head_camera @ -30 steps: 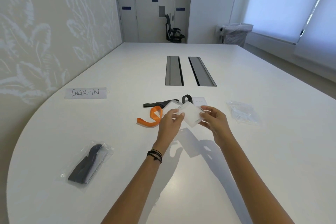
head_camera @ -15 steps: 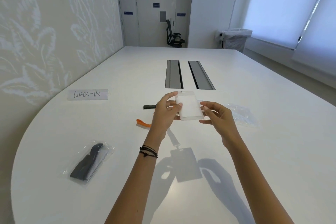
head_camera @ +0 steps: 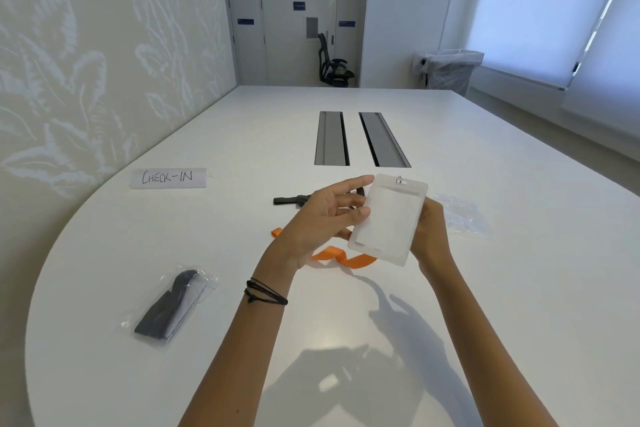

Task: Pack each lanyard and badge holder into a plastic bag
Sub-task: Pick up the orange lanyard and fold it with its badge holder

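Observation:
A frosted clear badge holder is held upright above the table, metal clip at its top. My right hand grips its right edge from behind. My left hand touches its left edge with fingers spread. Below the holder an orange lanyard lies on the white table. A black lanyard lies behind my left hand, partly hidden. Loose clear plastic bags lie to the right. A packed bag with a dark lanyard lies at the left.
A paper strip reading CHECK-IN lies at the far left of the table. Two grey cable hatches are set into the table's middle. A black office chair and a lined bin stand beyond the far end.
Both hands lifted the badge holder off the table and brought it up closer to the camera, turning it upright. The orange lanyard stays on the table.

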The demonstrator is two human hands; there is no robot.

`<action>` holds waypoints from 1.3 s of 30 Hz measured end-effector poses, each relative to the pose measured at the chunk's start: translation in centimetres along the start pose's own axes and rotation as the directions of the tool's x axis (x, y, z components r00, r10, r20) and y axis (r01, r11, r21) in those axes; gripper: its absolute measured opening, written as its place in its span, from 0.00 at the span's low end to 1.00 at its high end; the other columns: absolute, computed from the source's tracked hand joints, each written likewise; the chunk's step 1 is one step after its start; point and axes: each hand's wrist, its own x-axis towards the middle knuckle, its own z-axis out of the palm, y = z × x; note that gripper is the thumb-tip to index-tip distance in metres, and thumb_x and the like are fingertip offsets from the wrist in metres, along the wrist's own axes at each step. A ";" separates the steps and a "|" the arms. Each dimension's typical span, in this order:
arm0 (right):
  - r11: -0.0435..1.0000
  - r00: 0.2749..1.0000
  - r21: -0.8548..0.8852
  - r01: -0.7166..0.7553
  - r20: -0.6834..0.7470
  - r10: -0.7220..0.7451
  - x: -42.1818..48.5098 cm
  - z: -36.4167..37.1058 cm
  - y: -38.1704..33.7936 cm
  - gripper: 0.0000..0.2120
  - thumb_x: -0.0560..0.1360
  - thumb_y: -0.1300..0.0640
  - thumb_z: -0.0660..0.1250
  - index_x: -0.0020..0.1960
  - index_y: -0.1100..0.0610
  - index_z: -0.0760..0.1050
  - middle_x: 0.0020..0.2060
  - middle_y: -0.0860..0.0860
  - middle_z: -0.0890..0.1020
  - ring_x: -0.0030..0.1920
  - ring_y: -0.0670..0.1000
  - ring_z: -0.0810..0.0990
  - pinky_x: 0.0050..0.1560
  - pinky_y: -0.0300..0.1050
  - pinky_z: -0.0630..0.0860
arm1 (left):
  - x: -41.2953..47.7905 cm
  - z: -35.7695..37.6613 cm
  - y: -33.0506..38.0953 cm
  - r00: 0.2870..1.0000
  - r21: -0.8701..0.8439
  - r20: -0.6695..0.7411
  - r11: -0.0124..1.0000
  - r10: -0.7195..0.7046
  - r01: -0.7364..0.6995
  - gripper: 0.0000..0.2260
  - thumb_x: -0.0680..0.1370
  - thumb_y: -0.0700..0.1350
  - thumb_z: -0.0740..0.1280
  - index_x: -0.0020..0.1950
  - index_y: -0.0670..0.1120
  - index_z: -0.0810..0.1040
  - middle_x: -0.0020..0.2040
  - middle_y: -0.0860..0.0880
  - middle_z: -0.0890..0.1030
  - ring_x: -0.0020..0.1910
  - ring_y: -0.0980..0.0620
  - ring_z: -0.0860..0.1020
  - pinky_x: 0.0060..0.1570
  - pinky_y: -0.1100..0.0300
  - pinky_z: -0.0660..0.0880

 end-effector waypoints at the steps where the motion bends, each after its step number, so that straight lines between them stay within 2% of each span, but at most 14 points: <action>1: 1.000 1.000 -0.018 -0.003 -0.019 0.003 0.1 -0.2 0.0 0.10 0.69 0.66 0.69 0.37 0.51 0.79 0.30 0.41 0.82 0.33 0.43 0.76 0.37 0.40 0.75 | 0.0 -0.1 0.1 1.000 -0.015 -0.006 1.000 0.008 -0.008 0.19 0.77 0.37 0.64 0.66 0.50 0.71 0.48 0.50 0.80 0.45 0.58 0.80 0.37 0.64 0.78; 3: 1.000 0.999 -0.025 0.011 -0.030 -0.011 0.3 -0.3 -0.3 0.13 0.72 0.71 0.66 0.44 0.55 0.81 0.33 0.39 0.83 0.34 0.40 0.79 0.37 0.33 0.75 | 0.0 -0.3 0.0 0.999 -0.046 -0.034 0.999 0.018 -0.019 0.18 0.77 0.37 0.64 0.64 0.51 0.72 0.49 0.51 0.81 0.45 0.58 0.80 0.37 0.64 0.78; 6: 0.999 0.999 0.050 0.015 -0.035 -0.013 0.4 -0.6 -0.9 0.11 0.75 0.69 0.64 0.53 0.58 0.78 0.38 0.45 0.84 0.35 0.39 0.82 0.37 0.30 0.76 | 0.3 -0.7 -0.3 0.995 -0.100 -0.103 0.995 0.011 -0.021 0.16 0.76 0.38 0.65 0.61 0.51 0.74 0.51 0.51 0.81 0.48 0.57 0.81 0.39 0.62 0.79; 11: 0.999 1.000 0.038 0.013 0.024 -0.014 0.3 -0.6 -1.3 0.08 0.76 0.66 0.64 0.49 0.58 0.80 0.31 0.43 0.84 0.31 0.45 0.81 0.35 0.32 0.76 | 0.7 -1.2 -1.0 0.981 -0.229 -0.191 0.973 -0.016 -0.029 0.11 0.76 0.37 0.64 0.55 0.49 0.78 0.49 0.52 0.83 0.47 0.55 0.82 0.41 0.60 0.81; 16: 0.994 0.982 -0.101 -0.035 0.182 0.053 0.2 -0.1 -1.3 0.06 0.76 0.62 0.65 0.46 0.63 0.81 0.31 0.51 0.83 0.26 0.48 0.77 0.32 0.36 0.75 | 1.2 -1.5 -1.0 0.967 -0.510 -0.251 0.856 -0.047 -0.091 0.11 0.78 0.38 0.60 0.60 0.44 0.74 0.49 0.49 0.83 0.46 0.53 0.83 0.42 0.61 0.81; 18: 0.987 0.969 -0.147 -0.061 0.230 0.094 0.1 0.2 -1.5 0.07 0.76 0.61 0.66 0.46 0.63 0.81 0.31 0.51 0.83 0.27 0.48 0.77 0.32 0.37 0.75 | 1.2 -1.9 -1.1 0.941 -0.524 -0.334 0.840 -0.055 -0.137 0.10 0.78 0.37 0.61 0.58 0.45 0.74 0.49 0.49 0.82 0.47 0.53 0.83 0.42 0.61 0.81; 23: 0.968 0.881 -0.146 -0.202 0.405 0.245 -0.3 0.2 -2.9 0.08 0.78 0.58 0.63 0.48 0.62 0.80 0.27 0.49 0.79 0.29 0.47 0.76 0.36 0.40 0.79 | 1.3 -1.6 -1.6 0.783 -0.131 -0.618 0.972 0.074 -0.195 0.10 0.76 0.37 0.66 0.56 0.45 0.73 0.48 0.49 0.78 0.42 0.58 0.81 0.37 0.65 0.79; 26: 0.958 0.877 -0.222 -0.183 0.402 0.261 -0.4 0.1 -3.7 0.08 0.77 0.58 0.65 0.51 0.61 0.78 0.27 0.47 0.75 0.28 0.45 0.74 0.39 0.43 0.81 | 1.5 -1.3 -1.8 0.717 0.100 -0.657 0.969 0.235 -0.227 0.08 0.76 0.37 0.66 0.53 0.46 0.73 0.45 0.53 0.77 0.38 0.61 0.80 0.38 0.60 0.80; 28: 0.927 0.888 -0.357 -0.117 0.381 0.258 -0.4 -0.2 -4.1 0.10 0.75 0.57 0.67 0.56 0.57 0.78 0.31 0.47 0.77 0.32 0.47 0.77 0.39 0.43 0.81 | 1.5 -1.1 -2.1 0.687 0.306 -0.633 0.931 0.357 -0.202 0.08 0.76 0.38 0.67 0.52 0.47 0.72 0.45 0.57 0.77 0.39 0.60 0.79 0.38 0.59 0.79; 31: 0.840 0.887 -0.542 0.023 0.399 0.233 -0.6 -0.6 -4.3 0.17 0.75 0.58 0.67 0.63 0.52 0.74 0.36 0.47 0.77 0.33 0.48 0.78 0.38 0.41 0.80 | 1.3 -0.8 -2.3 0.698 0.510 -0.526 0.837 0.486 -0.198 0.07 0.77 0.39 0.66 0.53 0.47 0.73 0.46 0.56 0.77 0.42 0.62 0.78 0.37 0.67 0.77; 33: 0.791 0.905 -0.604 0.096 0.384 0.183 -0.6 -0.8 -4.3 0.17 0.75 0.60 0.65 0.63 0.52 0.75 0.35 0.42 0.75 0.31 0.44 0.74 0.33 0.33 0.71 | 1.1 -0.7 -2.5 0.740 0.590 -0.428 0.780 0.519 -0.206 0.07 0.77 0.39 0.65 0.55 0.45 0.74 0.48 0.53 0.76 0.43 0.60 0.78 0.38 0.71 0.76; 35: 0.747 0.911 -0.647 0.152 0.384 0.148 -0.5 -1.1 -4.3 0.14 0.76 0.59 0.64 0.60 0.52 0.78 0.33 0.40 0.72 0.33 0.41 0.71 0.33 0.32 0.65 | 1.0 -0.6 -2.5 0.777 0.670 -0.341 0.716 0.529 -0.193 0.08 0.78 0.38 0.64 0.56 0.44 0.75 0.50 0.53 0.77 0.42 0.57 0.78 0.38 0.69 0.76; 37: 0.727 0.893 -0.663 0.180 0.419 0.162 -0.5 -1.4 -4.4 0.10 0.77 0.57 0.65 0.56 0.52 0.80 0.34 0.41 0.73 0.35 0.41 0.71 0.35 0.33 0.65 | 0.9 -0.5 -2.4 0.798 0.761 -0.275 0.628 0.536 -0.160 0.09 0.78 0.38 0.63 0.58 0.44 0.75 0.52 0.52 0.79 0.44 0.54 0.78 0.41 0.64 0.77; 39: 0.724 0.887 -0.669 0.167 0.423 0.187 -0.4 -1.8 -4.5 0.07 0.76 0.57 0.66 0.50 0.53 0.82 0.36 0.46 0.78 0.36 0.44 0.72 0.37 0.36 0.66 | 0.8 -0.5 -2.3 0.817 0.834 -0.217 0.536 0.534 -0.128 0.11 0.78 0.38 0.62 0.59 0.46 0.75 0.54 0.52 0.79 0.46 0.53 0.79 0.41 0.65 0.72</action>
